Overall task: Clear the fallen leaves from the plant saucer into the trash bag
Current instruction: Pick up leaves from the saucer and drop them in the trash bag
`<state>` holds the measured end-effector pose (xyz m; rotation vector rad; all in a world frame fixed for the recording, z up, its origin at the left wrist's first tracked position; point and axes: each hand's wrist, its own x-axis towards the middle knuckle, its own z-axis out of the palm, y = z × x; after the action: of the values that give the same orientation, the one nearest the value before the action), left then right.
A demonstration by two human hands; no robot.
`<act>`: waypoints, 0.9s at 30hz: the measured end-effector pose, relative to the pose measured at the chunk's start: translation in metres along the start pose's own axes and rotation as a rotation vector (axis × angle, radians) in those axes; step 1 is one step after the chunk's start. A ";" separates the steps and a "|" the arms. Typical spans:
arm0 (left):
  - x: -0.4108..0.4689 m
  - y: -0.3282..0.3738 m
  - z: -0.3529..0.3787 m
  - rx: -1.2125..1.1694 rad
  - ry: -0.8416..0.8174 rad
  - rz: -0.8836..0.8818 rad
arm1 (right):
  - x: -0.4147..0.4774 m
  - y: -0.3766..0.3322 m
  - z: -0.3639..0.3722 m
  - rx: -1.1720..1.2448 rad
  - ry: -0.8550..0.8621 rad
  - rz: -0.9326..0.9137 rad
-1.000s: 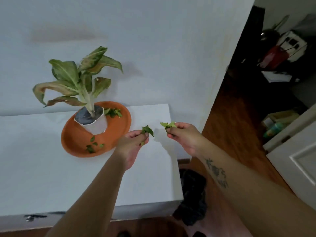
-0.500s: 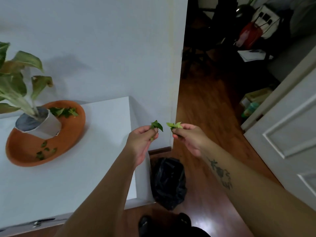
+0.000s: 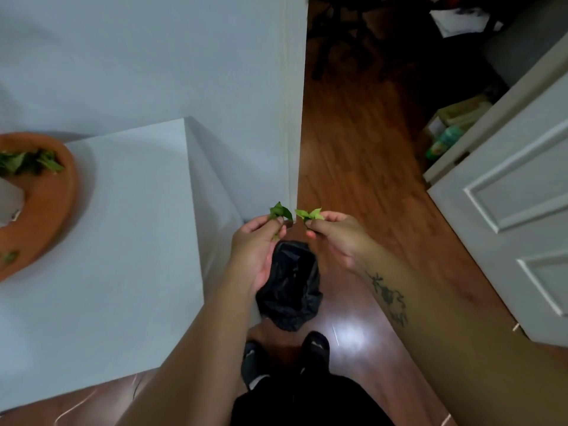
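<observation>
My left hand pinches a dark green leaf between thumb and fingers. My right hand pinches a pale green leaf. Both hands hover side by side above a crumpled black trash bag that lies on the wood floor beside the table. The orange plant saucer sits at the far left on the white table, with several green leaves lying in it. A bit of the white pot shows at the left edge.
A white wall corner rises just behind the hands. A white panelled door stands at the right. My dark shoes are on the floor below the bag. Boxes and clutter lie in the dark room beyond.
The view has swung right and down, and both hands carried their leaves off the table's edge to above the trash bag. The plant has left the view.
</observation>
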<state>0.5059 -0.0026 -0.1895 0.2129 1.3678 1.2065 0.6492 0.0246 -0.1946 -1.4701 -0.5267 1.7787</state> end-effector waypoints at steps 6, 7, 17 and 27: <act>0.038 -0.053 -0.009 -0.089 0.089 -0.096 | 0.043 0.049 -0.017 0.035 0.025 0.080; 0.046 -0.064 -0.013 -0.088 0.103 -0.108 | 0.051 0.059 -0.021 0.028 0.029 0.093; 0.108 -0.179 -0.045 -0.096 0.276 -0.259 | 0.129 0.163 -0.057 -0.008 0.070 0.197; 0.176 -0.257 -0.111 0.220 0.351 -0.301 | 0.202 0.254 -0.080 -0.314 0.202 0.211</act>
<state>0.5071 -0.0400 -0.5180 -0.0555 1.7699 0.8663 0.6415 0.0072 -0.5283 -1.9623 -0.5832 1.7342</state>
